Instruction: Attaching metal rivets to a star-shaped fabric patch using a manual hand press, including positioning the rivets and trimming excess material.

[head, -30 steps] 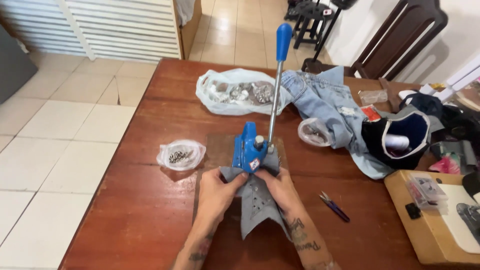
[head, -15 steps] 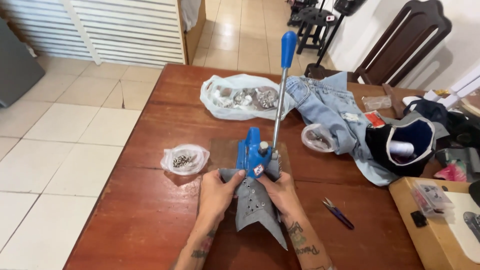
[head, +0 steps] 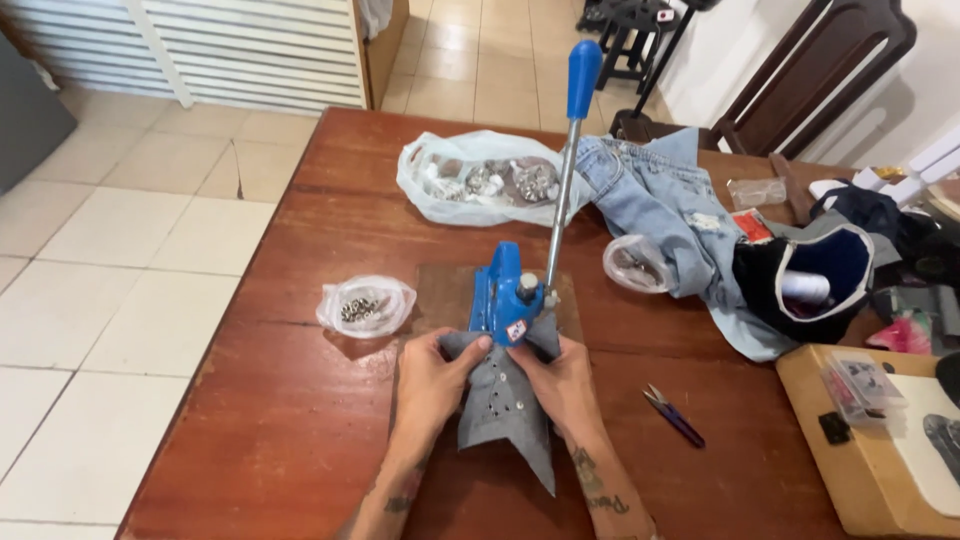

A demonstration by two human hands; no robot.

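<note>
A blue hand press with a long upright lever and blue grip stands on a wooden board on the brown table. A grey piece of fabric studded with small metal rivets lies under the press head. My left hand pinches the fabric's left edge by the press. On the other side, my right hand grips the right edge. Both hands hold the cloth flat against the press base.
A small clear bag of metal studs lies left of the press, a larger plastic bag of hardware behind it. Light blue jeans, a dark cap, small snips, a wooden box sit right. Table edge left.
The view has shifted slightly. My hands stay on the grey fabric at the press, nudging it a little under the head. The lever remains upright.
</note>
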